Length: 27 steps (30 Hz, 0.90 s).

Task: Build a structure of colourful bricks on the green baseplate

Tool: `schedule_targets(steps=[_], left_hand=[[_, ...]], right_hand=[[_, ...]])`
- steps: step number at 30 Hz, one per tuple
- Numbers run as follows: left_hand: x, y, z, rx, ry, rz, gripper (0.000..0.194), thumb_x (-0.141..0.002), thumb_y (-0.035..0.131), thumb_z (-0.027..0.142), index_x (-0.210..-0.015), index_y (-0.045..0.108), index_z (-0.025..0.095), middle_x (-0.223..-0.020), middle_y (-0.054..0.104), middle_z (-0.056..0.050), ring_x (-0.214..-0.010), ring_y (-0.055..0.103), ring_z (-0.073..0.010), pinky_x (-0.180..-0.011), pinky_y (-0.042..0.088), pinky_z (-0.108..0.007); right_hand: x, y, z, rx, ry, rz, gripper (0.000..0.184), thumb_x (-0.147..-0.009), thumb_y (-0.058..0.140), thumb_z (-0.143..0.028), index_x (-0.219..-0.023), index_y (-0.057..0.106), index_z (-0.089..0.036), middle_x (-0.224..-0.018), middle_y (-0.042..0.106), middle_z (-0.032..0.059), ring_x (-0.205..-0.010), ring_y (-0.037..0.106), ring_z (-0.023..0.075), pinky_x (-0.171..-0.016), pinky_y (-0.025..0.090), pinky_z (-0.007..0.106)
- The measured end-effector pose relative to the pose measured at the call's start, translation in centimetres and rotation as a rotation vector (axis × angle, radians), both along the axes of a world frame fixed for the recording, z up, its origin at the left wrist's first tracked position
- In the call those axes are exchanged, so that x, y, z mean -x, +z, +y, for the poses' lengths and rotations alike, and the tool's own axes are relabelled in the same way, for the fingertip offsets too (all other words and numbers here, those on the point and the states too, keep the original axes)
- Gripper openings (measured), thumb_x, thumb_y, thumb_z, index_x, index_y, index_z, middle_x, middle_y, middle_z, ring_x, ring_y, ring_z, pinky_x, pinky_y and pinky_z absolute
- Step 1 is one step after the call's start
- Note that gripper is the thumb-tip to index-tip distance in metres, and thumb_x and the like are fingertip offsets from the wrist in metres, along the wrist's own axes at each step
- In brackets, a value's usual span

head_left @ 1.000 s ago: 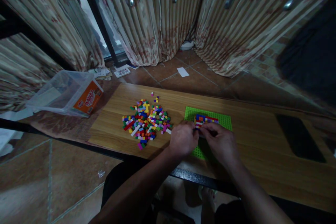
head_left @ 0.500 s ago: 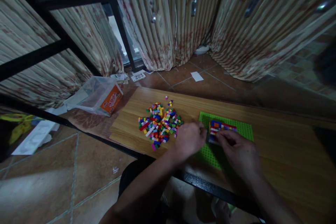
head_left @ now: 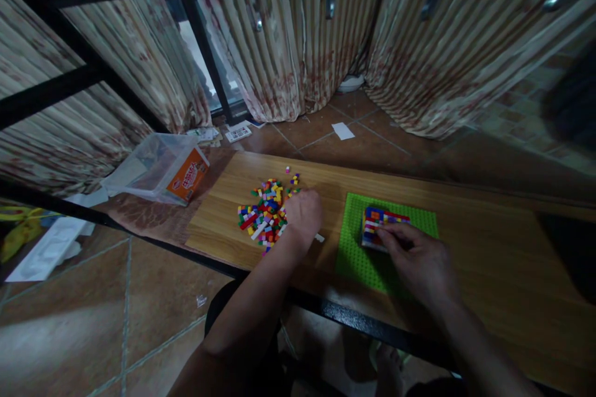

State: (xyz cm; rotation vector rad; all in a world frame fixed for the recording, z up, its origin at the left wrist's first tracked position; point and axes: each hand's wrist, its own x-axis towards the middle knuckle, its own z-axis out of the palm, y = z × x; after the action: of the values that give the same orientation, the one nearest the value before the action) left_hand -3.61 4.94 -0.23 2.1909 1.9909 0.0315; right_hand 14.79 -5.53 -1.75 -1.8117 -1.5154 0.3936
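A loose pile of small coloured toy bricks [head_left: 261,214] lies on the wooden table. My left hand [head_left: 303,214] is at the pile's right side, its fingers curled down and hidden behind the back of the hand. Just right of its wrist lies a small white piece [head_left: 319,237]. On a green studded baseplate [head_left: 354,254] stands a low, many-coloured toy brick build [head_left: 372,223]. My right hand [head_left: 421,257] is closed in a pinch at the front of this build, thumb and forefinger touching it. Whether a loose brick is between those fingertips is hidden.
A clear plastic box [head_left: 162,164] with an orange label stands beyond the table's left end. Several stray bricks [head_left: 295,179] lie behind the pile. White paper [head_left: 343,131] is on the tiled floor, before striped curtains [head_left: 279,56]. A dark edge [head_left: 354,316] borders the table's near side.
My left hand has moved left from the baseplate's edge to the brick pile. My right hand stays at the build. The whole view has shifted slightly.
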Motion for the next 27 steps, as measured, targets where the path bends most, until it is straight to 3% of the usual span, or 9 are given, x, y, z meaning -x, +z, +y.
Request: schedule_targets(steps=[6,10,12,15,17,20,23,27], left_hand=[[0.4,0.5,-0.2,-0.08,-0.06,-0.024,0.027,-0.086,0.043,0.011,-0.093,0.069,0.009,-0.093,0.071,-0.018,-0.092,0.069,-0.0275,-0.075,0.052,-0.032],[0.4,0.9,-0.7,-0.115,-0.166,-0.312,0.023,-0.085,0.048,0.015,-0.089,0.07,0.014,-0.091,0.072,-0.012,-0.088,0.068,-0.0229,-0.079,0.05,-0.031],[0.2,0.7,-1.1,0.019,-0.209,-0.61,0.022,-0.085,0.048,0.015,-0.089,0.07,0.015,-0.085,0.072,-0.008,-0.081,0.068,-0.019,-0.075,0.05,-0.028],[-0.3,0.3,-2.1,0.396,-0.211,-1.059,0.019,-0.085,0.052,0.018,-0.095,0.068,0.014,-0.078,0.07,-0.004,-0.071,0.067,-0.0147,-0.066,0.051,-0.025],[-0.7,0.3,-2.7,0.619,-0.196,-1.249,0.019,-0.083,0.059,0.02,-0.099,0.067,0.013,-0.079,0.069,-0.003,-0.071,0.067,-0.0135,-0.068,0.052,-0.025],[-1.0,0.5,-3.4,0.792,-0.208,-1.399,0.025,-0.077,0.067,0.021,-0.101,0.066,0.013,-0.086,0.07,-0.004,-0.074,0.066,-0.0123,-0.074,0.052,-0.026],[-1.0,0.7,-3.5,0.843,-0.239,-1.443,0.031,-0.074,0.073,0.023,-0.102,0.065,0.012,-0.086,0.069,-0.005,-0.074,0.065,-0.0117,-0.074,0.051,-0.026],[-0.9,0.7,-3.4,0.847,-0.226,-1.442,0.043,-0.072,0.074,0.021,-0.111,0.06,0.012,-0.077,0.068,-0.002,-0.07,0.064,-0.0122,-0.074,0.051,-0.028]], right_hand=[[-0.8,1.0,0.2,-0.019,-0.131,0.074,0.026,-0.082,0.061,-0.046,-0.081,0.072,-0.023,-0.078,0.074,0.0024,-0.068,0.068,0.0193,-0.062,0.052,0.029],[-1.1,1.1,0.4,-0.091,-0.175,0.189,0.024,-0.083,0.062,-0.045,-0.081,0.071,-0.023,-0.077,0.073,0.0014,-0.068,0.067,0.0178,-0.063,0.052,0.028],[-1.1,1.1,0.4,-0.126,-0.149,0.217,0.023,-0.084,0.062,-0.044,-0.081,0.071,-0.023,-0.076,0.072,0.0008,-0.067,0.066,0.0168,-0.064,0.052,0.028],[-0.7,1.1,0.3,-0.145,-0.064,0.208,0.021,-0.085,0.061,-0.042,-0.083,0.071,-0.023,-0.078,0.072,0.0011,-0.067,0.065,0.0159,-0.062,0.052,0.028],[-0.4,1.2,0.2,-0.149,0.033,0.195,0.019,-0.087,0.06,-0.039,-0.088,0.071,-0.023,-0.084,0.072,0.0022,-0.07,0.066,0.0161,-0.063,0.052,0.028],[0.0,1.5,0.1,-0.149,0.23,0.183,0.019,-0.089,0.059,-0.034,-0.1,0.07,-0.024,-0.093,0.072,0.0038,-0.079,0.067,0.0171,-0.069,0.053,0.03],[0.2,1.6,0.1,-0.144,0.382,0.185,0.022,-0.091,0.055,-0.029,-0.109,0.068,-0.025,-0.101,0.071,0.0047,-0.089,0.067,0.0174,-0.078,0.054,0.032],[0.0,1.9,0.1,-0.118,0.452,0.191,0.018,-0.093,0.054,-0.029,-0.1,0.07,-0.025,-0.099,0.071,0.0034,-0.092,0.066,0.017,-0.082,0.052,0.031]])
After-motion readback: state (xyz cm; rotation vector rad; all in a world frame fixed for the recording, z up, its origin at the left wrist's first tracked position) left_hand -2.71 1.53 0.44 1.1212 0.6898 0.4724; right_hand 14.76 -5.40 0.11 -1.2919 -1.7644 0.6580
